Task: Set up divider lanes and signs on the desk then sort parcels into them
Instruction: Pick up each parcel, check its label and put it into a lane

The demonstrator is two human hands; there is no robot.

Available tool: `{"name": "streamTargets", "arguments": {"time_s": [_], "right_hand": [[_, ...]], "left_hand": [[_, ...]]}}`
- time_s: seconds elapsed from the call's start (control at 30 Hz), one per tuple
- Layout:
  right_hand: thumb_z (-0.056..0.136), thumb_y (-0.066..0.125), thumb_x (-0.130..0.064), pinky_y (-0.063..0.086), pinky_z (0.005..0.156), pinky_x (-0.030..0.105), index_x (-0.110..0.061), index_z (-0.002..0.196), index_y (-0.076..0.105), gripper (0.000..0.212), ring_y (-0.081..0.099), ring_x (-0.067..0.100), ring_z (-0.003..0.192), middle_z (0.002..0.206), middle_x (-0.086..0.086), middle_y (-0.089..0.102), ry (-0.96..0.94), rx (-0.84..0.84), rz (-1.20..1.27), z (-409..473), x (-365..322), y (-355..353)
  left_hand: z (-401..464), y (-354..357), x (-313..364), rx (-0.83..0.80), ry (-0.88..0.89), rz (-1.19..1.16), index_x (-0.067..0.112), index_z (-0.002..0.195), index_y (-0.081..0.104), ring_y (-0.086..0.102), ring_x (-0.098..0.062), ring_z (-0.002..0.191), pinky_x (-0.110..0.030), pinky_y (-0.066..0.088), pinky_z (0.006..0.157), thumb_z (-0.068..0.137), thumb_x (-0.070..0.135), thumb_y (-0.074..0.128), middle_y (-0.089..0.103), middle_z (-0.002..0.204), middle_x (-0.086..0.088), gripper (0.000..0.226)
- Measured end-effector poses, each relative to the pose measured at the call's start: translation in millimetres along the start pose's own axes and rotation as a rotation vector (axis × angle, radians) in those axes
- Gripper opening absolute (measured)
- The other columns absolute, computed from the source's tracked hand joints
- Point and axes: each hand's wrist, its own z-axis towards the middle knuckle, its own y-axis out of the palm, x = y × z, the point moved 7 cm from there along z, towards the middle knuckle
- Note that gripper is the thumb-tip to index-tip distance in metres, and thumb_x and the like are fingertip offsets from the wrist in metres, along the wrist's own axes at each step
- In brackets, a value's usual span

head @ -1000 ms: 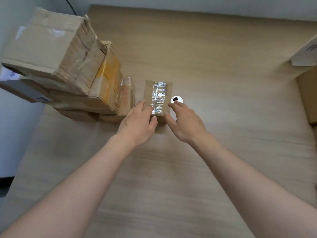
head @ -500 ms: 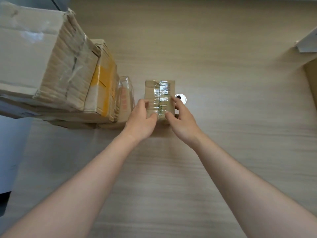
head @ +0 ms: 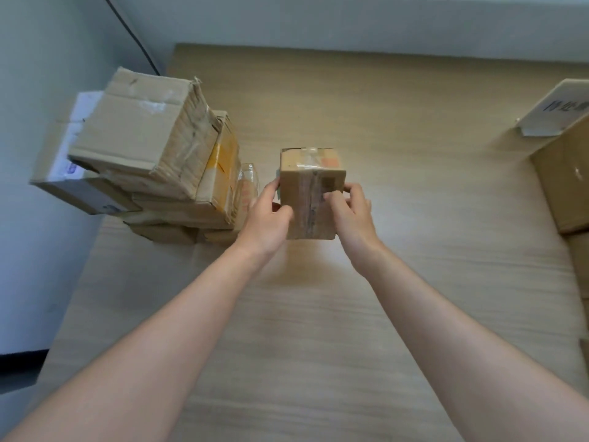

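Observation:
A small taped cardboard parcel (head: 310, 193) is held above the wooden desk (head: 414, 250), tipped so its near face shows. My left hand (head: 267, 218) grips its left side, thumb on the front. My right hand (head: 349, 212) grips its right side, fingers curled over the front face. A stack of cardboard parcels (head: 153, 161) stands at the desk's left edge. A white sign (head: 554, 113) with dark characters leans at the far right.
A clear plastic box (head: 247, 186) leans against the right side of the stack. Brown boxes (head: 564, 186) stand at the right edge below the sign. A black cable (head: 134, 36) runs down the wall behind the stack.
Both hands closed on the small parcel and lifted it off the desk, tilting it toward me. The round hole beside it is now hidden. The camera view pulled back.

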Motion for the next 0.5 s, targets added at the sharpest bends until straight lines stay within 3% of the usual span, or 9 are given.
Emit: {"name": "streamTargets", "arguments": {"time_s": [0.07, 0.17, 0.23, 0.33, 0.4, 0.5], "right_hand": [[0.077, 0.052, -0.065, 0.041, 0.074, 0.029, -0.032, 0.109, 0.051, 0.046, 0.057, 0.011, 0.099, 0.130, 0.006, 0.051, -0.039, 0.005, 0.068, -10.9, -14.1, -5.7], [0.072, 0.051, -0.080, 0.039, 0.074, 0.028, -0.028, 0.105, 0.046, 0.062, 0.053, 0.009, 0.094, 0.121, 0.001, 0.054, -0.082, -0.014, 0.123, -27.4, -31.1, -13.6], [0.079, 0.052, -0.080, 0.041, 0.074, 0.028, -0.024, 0.104, 0.045, 0.062, 0.054, 0.008, 0.086, 0.107, -0.004, 0.057, -0.117, -0.010, 0.150, -37.6, -38.7, -21.2], [0.094, 0.054, -0.069, 0.048, 0.073, 0.020, -0.019, 0.099, 0.043, 0.051, 0.058, -0.001, 0.079, 0.095, -0.007, 0.056, -0.157, 0.004, 0.195, -57.1, -48.4, -35.0], [0.098, 0.052, -0.062, 0.043, 0.060, 0.011, -0.020, 0.094, 0.041, 0.044, 0.054, -0.009, 0.066, 0.089, -0.010, 0.053, -0.176, 0.015, 0.220, -71.1, -55.2, -42.3], [0.098, 0.055, -0.058, 0.044, 0.065, 0.015, -0.017, 0.097, 0.045, 0.042, 0.055, -0.009, 0.065, 0.089, -0.009, 0.056, -0.223, 0.054, 0.220, -87.7, -60.6, -54.6]], "left_hand": [[-13.9, -5.6, 12.1, 0.009, 0.011, -0.068, 0.038, 0.143, 0.049, 0.059, -0.017, 0.113, -0.038, 0.049, 0.100, 0.090, 0.019, 0.048, 0.065, 0.118, -0.002, 0.056], [-32.4, -11.2, 28.2, 0.034, 0.018, -0.168, 0.032, 0.126, 0.059, 0.060, -0.020, 0.109, -0.041, 0.050, 0.095, 0.087, 0.018, 0.045, 0.066, 0.120, -0.006, 0.044], [-44.9, -12.8, 36.4, 0.060, 0.011, -0.269, 0.018, 0.117, 0.059, 0.059, -0.019, 0.100, -0.034, 0.047, 0.081, 0.093, 0.008, 0.040, 0.067, 0.116, -0.009, 0.032], [-62.2, -13.0, 45.0, 0.117, -0.038, -0.428, 0.019, 0.097, 0.060, 0.063, -0.024, 0.108, -0.041, 0.046, 0.087, 0.100, 0.021, 0.037, 0.070, 0.106, -0.003, 0.023], [-75.1, -11.7, 54.7, 0.111, -0.044, -0.494, 0.020, 0.107, 0.062, 0.066, -0.021, 0.107, -0.043, 0.050, 0.091, 0.105, 0.043, 0.037, 0.071, 0.108, 0.003, 0.034], [-86.5, -9.9, 68.0, 0.064, 0.018, -0.496, 0.026, 0.130, 0.057, 0.069, -0.025, 0.106, -0.047, 0.057, 0.090, 0.096, 0.075, 0.039, 0.070, 0.118, 0.004, 0.063]]}}
